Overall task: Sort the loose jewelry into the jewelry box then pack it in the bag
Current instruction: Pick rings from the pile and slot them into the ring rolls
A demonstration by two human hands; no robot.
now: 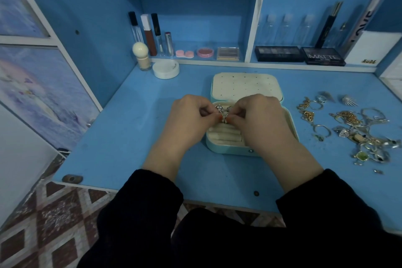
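Box (228,150) is open in the middle of the blue desk (130,126). It's mint on the outside and cream inside. Its lid (243,85) is flipped back toward the shelves, and the lining has rows of little holes. The near half has cream rolls (224,135) on its left side, and there's a small snap (250,151) on the front wall.

Both hands are over the box, fingertips meeting right above the rolls. The left hand (187,119) and the right hand (263,119) each pinch the same ring (226,118) between thumb and forefinger, with the other fingers curled in. The ring is low at the top end of the rolls, but I can't tell if it's touching them. Just behind it a couple of silver rings (219,108) already sit in the box, partly hidden by the fingers. The right hand also covers the right side of the box, so no idea what's in there.

The pile (359,128) of loose stuff is on the desk to the right of the box, not touching it. It's a tangle of gold chains, silver hoops and pendants, plus one piece with a green stone near the front edge.

At the back there's a white jar (165,69) and a round-topped bottle (141,56) on the left, gloss tubes (150,35) standing behind them, and dark palettes (278,53) on the right ledge. Black sleeves (141,213) fill the bottom of the view.
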